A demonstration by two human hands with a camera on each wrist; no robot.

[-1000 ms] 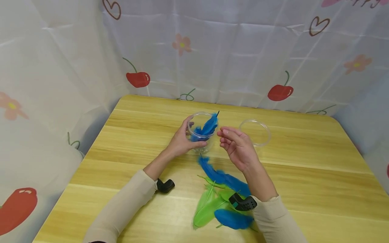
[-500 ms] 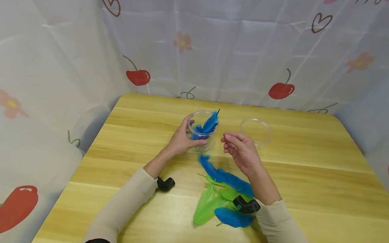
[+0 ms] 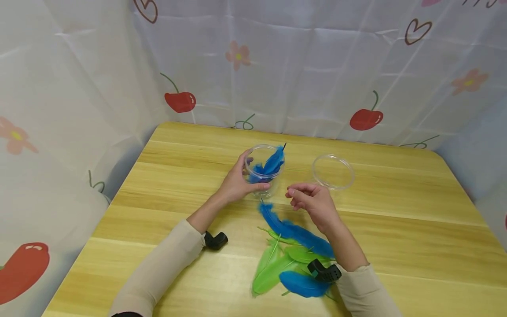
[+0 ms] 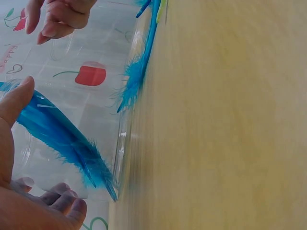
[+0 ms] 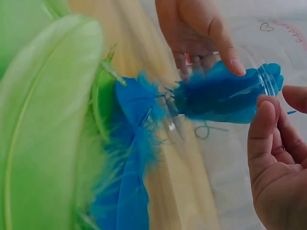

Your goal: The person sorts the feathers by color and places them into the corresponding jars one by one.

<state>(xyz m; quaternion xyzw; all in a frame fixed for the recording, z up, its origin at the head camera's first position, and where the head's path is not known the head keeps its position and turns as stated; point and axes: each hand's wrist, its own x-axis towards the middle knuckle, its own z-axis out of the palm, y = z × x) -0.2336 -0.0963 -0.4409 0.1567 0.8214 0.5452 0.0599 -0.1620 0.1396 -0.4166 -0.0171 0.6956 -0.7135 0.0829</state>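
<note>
My left hand [image 3: 233,182] grips a clear plastic jar [image 3: 266,185] around its side, thumb in front and fingers behind. Inside the jar stand several blue feathers [image 3: 273,163]; a dark quill tip sticks out above the rim. In the left wrist view the jar's feathers [image 4: 67,136] show through the clear wall. My right hand [image 3: 314,202] hovers to the right of the jar, fingers loosely bent, with nothing seen between them. Below the jar, a long blue feather [image 3: 295,231], green feathers [image 3: 273,273] and a shorter blue feather [image 3: 304,284] lie on the table.
A clear round lid [image 3: 333,188] lies on the wooden table [image 3: 416,220], right of the jar. A white printed curtain [image 3: 293,79] stands behind the table and at its left side. Black wrist cameras [image 3: 215,241] are worn at both cuffs.
My right hand has moved away from the jar, slightly right and down toward the loose feathers, and its palm has turned downward. My left hand and the jar stay in place.
</note>
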